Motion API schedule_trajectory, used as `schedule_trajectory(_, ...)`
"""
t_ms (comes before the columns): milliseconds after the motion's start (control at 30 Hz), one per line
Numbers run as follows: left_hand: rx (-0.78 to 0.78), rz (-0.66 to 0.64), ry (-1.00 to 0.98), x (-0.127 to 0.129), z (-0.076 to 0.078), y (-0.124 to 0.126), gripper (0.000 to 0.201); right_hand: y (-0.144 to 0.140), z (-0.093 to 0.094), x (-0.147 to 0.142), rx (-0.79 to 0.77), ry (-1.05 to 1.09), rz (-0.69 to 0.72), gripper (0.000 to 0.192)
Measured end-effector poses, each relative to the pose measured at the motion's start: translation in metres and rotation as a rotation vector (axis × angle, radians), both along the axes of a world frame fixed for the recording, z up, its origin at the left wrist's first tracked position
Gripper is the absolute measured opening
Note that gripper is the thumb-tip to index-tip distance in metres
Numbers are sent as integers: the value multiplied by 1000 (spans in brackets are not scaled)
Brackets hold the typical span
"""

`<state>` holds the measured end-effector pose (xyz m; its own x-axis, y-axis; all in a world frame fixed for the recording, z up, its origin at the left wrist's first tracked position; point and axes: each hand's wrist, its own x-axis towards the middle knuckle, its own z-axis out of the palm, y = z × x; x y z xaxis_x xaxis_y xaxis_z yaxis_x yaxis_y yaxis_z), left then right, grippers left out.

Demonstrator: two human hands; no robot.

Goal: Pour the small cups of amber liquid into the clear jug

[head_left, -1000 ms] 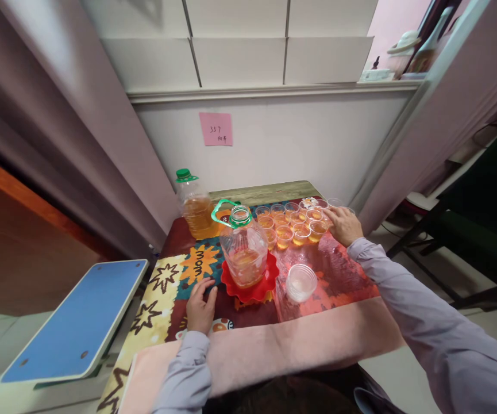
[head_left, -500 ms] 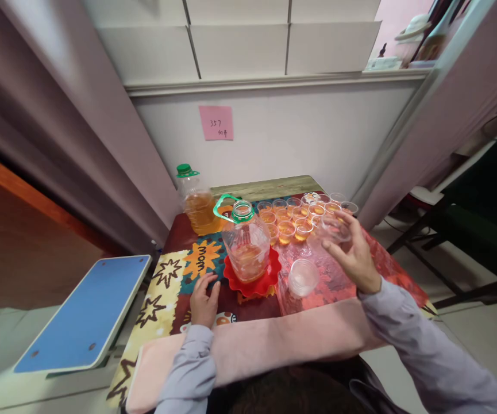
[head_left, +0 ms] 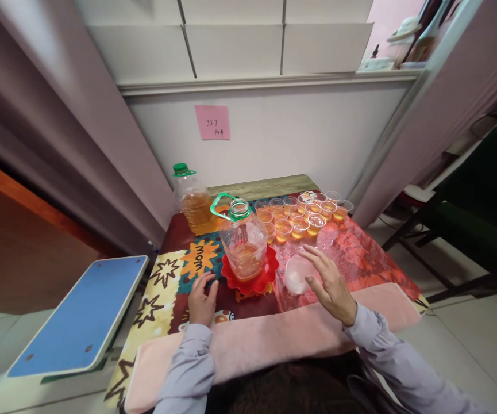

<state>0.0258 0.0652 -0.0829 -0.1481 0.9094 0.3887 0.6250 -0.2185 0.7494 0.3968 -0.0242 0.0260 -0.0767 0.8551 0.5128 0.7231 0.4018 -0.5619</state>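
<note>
Empty clear cup sits on the crinkly plastic sheet, just right of the red dish, and the right hand is at its near-right side, fingers spread wide, the thumb by the cup's rim; whether it grips the cup, I cannot tell. Left hand lies flat on the patterned cloth, fingers loosely apart, holding nothing, just beside the red dish. On that dish stands the open jug, green handle up, a little amber liquid inside. Behind it, rows of filled cups line the far side of the worktop. The capped bottle stands at back left. Pink towel drapes the near edge.
</note>
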Motion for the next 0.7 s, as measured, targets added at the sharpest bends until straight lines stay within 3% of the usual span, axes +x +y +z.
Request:
schedule_trajectory(133, 2, 0, 6, -1, 0, 0, 33, -2, -5, -2, -43, 90, -56, 52)
schedule_trajectory(233, 3, -1, 12, -2, 0, 0, 34, 14, -13, 16, -57, 315, -93, 56)
schedule_trajectory(333, 5, -2, 14, -2, 0, 1, 34, 52, -29, 54, -49, 534, -325, 69)
schedule_trajectory(400, 7, -3, 16, -3, -1, 2, 34, 85, -44, 82, -83, 498, -491, 90)
schedule_trajectory(467, 10, -3, 19, -3, -1, 2, 34, 115, -58, 103, -139, 445, -545, 96)
schedule_trajectory(567, 14, -2, 26, -4, -1, 2, 33, 147, -72, 118, -186, 413, -527, 93)
schedule_trajectory(700, 17, 3, 34, -5, -2, 2, 32, 165, -79, 115, -236, 404, -531, 81)
